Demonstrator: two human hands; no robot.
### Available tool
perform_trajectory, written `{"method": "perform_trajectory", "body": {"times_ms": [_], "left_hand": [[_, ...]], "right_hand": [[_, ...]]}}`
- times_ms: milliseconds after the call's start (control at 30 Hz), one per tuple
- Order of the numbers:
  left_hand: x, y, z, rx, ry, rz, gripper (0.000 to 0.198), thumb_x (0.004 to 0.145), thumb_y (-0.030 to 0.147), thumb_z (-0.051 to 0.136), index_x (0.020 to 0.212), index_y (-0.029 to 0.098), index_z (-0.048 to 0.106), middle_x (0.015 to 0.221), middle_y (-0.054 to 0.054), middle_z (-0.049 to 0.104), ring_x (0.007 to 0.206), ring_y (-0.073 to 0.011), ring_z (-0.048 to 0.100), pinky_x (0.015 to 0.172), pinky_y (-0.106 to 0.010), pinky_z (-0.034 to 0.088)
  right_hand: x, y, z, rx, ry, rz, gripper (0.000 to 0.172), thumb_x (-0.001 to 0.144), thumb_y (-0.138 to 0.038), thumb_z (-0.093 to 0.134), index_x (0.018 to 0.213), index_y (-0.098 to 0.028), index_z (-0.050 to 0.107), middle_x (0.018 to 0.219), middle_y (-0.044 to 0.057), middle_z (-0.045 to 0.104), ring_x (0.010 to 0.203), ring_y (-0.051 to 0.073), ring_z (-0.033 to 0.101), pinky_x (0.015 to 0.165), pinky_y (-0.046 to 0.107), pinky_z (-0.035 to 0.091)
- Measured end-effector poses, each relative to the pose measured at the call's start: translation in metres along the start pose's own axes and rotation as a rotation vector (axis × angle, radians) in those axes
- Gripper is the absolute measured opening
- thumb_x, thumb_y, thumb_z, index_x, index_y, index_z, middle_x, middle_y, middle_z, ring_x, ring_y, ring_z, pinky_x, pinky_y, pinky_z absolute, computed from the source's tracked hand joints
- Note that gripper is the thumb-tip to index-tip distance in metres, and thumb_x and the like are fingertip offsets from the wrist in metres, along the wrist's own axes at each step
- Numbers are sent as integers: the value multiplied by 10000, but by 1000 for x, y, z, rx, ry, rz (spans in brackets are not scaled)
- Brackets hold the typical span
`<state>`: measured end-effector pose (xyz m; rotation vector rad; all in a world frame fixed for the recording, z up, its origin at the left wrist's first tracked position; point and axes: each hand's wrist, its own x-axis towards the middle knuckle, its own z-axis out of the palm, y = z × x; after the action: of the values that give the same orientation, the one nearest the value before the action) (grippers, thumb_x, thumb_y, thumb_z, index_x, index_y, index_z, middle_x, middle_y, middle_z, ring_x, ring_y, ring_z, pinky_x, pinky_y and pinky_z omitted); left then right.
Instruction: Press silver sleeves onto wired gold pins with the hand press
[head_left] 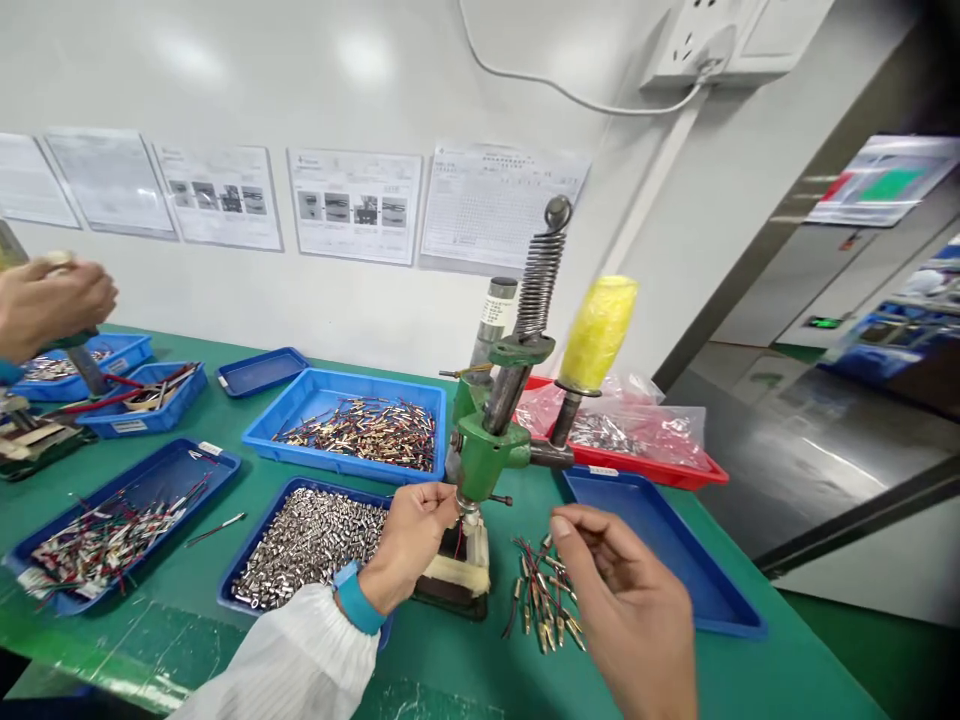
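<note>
My left hand (409, 540), with a teal wristband, is closed in a pinch under the head of a green hand press (480, 455). A thin red wire shows just below its fingertips; what the fingers grip is hidden. To the right, my right hand (637, 610) is closed, thumb and index finger together, over a small pile of wired brass-tipped connectors (544, 605) on the green table. Whatever it may hold is too small to make out. The press's yellow-wrapped lever handle (600, 335) stands up above, touched by neither hand.
Around the press are a tray of small metal sleeves (231, 590), a tray of wired connectors (259, 440), a dark blue tray (739, 605) and a red tray with plastic bags (709, 478). A long tray of wires (225, 462) lies left. Another person's hand (56, 300) works there.
</note>
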<state>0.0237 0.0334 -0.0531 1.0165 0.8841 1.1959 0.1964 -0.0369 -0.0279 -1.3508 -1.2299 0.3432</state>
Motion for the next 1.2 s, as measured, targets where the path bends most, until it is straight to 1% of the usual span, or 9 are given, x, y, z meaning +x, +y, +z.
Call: {"method": "perform_trajectory", "body": {"times_ms": [200, 267, 333, 433, 600, 767, 867, 967, 1200], "left_hand": [[-13, -17, -6, 227, 21, 192, 265, 839, 371, 690, 937, 144, 787, 722, -44, 704, 709, -199, 633, 724, -288, 503], [-13, -21, -8, 252, 47, 205, 263, 837, 372, 691, 932, 147, 788, 663, -22, 668, 680, -191, 617, 697, -275, 499], [-13, -22, -8, 257, 74, 219, 262, 812, 382, 717, 911, 152, 793, 620, -7, 637, 660, -184, 600, 658, -257, 486], [-14, -21, -7, 246, 106, 210, 264, 761, 395, 764, 875, 159, 800, 571, 4, 601, 640, -182, 579, 613, -246, 461], [-14, -20, -8, 256, 72, 195, 298, 772, 413, 754, 896, 146, 798, 538, 14, 568, 629, -180, 563, 603, -253, 439], [-12, -18, -6, 100, 46, 134, 342, 738, 437, 798, 895, 133, 795, 625, -4, 621, 690, -172, 581, 664, -252, 450], [-12, -16, -5, -233, 79, -3, 411, 675, 428, 863, 945, 129, 782, 568, 50, 514, 509, -76, 409, 497, -190, 349], [-13, -10, -11, -537, 65, -89, 454, 645, 378, 905, 997, 129, 763, 522, 123, 278, 454, -41, 145, 405, -174, 159], [-20, 9, -31, -672, -64, -65, 329, 699, 300, 889, 956, 133, 770, 547, 121, 199, 469, -37, 89, 414, -177, 128]], "right_hand": [[92, -64, 4, -68, 248, -316, 412, 832, -359, 693, 1211, -215, 621, 1131, 102, 669, 932, 224, 656, 828, 406, 546], [127, -87, 9, -59, 212, -391, 499, 829, -305, 691, 1303, -230, 552, 1222, 105, 640, 946, 215, 660, 812, 392, 560], [148, -104, 12, -106, 146, -427, 437, 835, -261, 687, 1256, -230, 574, 1190, 76, 660, 974, 219, 656, 855, 404, 547], [136, -119, 13, -125, 137, -443, 319, 863, -214, 657, 1175, -221, 588, 1113, 45, 667, 951, 220, 658, 847, 411, 550], [82, -123, 9, 5, 298, -497, 295, 927, -250, 600, 1214, -264, 535, 1190, 64, 588, 1021, 216, 644, 890, 361, 545], [92, -113, 2, -48, 166, -466, 465, 912, -301, 626, 1349, -292, 466, 1208, 64, 603, 934, 197, 657, 805, 350, 561], [85, -97, -5, -29, 221, -372, 568, 862, -351, 689, 1380, -243, 484, 1179, 94, 621, 1020, 229, 652, 868, 397, 553], [58, -63, -12, -18, 276, -202, 534, 840, -434, 697, 1318, -238, 562, 1194, 105, 643, 1018, 247, 656, 899, 440, 542], [2, 30, -14, -47, 60, 97, 553, 784, -536, 701, 1223, -207, 629, 1167, 112, 665, 865, 223, 690, 723, 326, 575]]}}
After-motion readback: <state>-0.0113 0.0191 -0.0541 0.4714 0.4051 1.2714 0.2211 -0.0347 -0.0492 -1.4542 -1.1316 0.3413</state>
